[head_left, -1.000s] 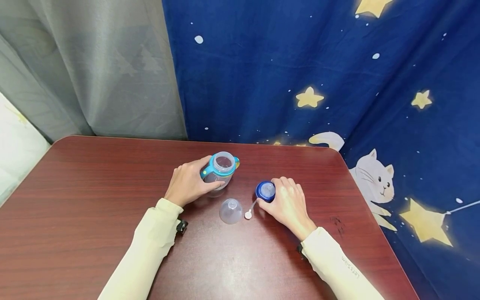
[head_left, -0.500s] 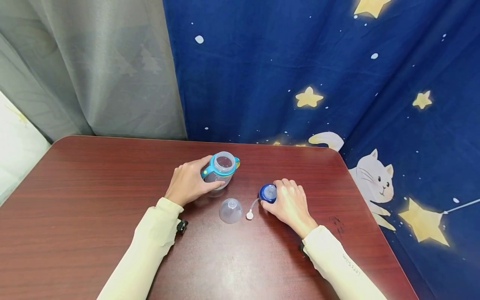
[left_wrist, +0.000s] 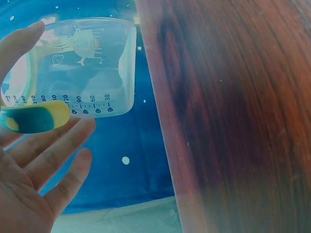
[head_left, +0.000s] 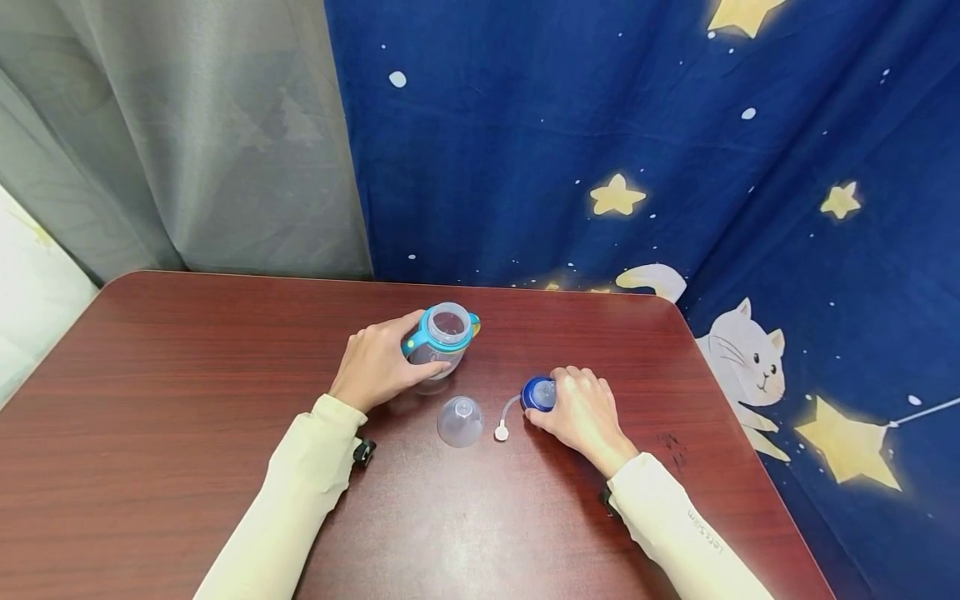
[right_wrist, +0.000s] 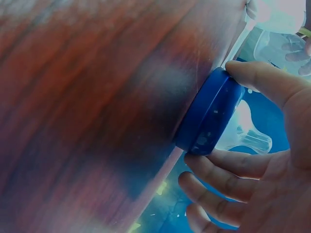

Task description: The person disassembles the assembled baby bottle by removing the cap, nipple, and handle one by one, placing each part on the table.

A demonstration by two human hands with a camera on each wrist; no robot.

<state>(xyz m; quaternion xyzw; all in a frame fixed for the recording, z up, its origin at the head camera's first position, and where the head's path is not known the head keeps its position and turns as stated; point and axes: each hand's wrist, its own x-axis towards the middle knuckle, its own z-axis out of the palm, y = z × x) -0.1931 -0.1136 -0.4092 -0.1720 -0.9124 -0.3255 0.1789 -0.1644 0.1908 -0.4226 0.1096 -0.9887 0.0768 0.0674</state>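
A clear baby bottle (head_left: 441,360) with a turquoise two-handled collar stands uncapped, its mouth facing up. My left hand (head_left: 381,362) grips it from the left, thumb and fingers around its side. Measuring marks show along the bottle (left_wrist: 92,68) in the left wrist view, its base close to the tabletop. My right hand (head_left: 583,410) pinches a blue bottle ring (head_left: 537,394) by its edge. A clear teat (right_wrist: 248,133) points up from that ring in the right wrist view. From under the ring a thin straw runs left to a white weighted end (head_left: 501,433).
A clear domed bottle cap (head_left: 461,422) rests on the brown table (head_left: 225,400) between the two hands, left of the straw's end. Behind the table's far edge hang grey and blue curtains (head_left: 510,150).
My right hand has moved slightly right and toward me with the blue ring, and the straw's end has shifted along. My left hand and the bottle stay in place.
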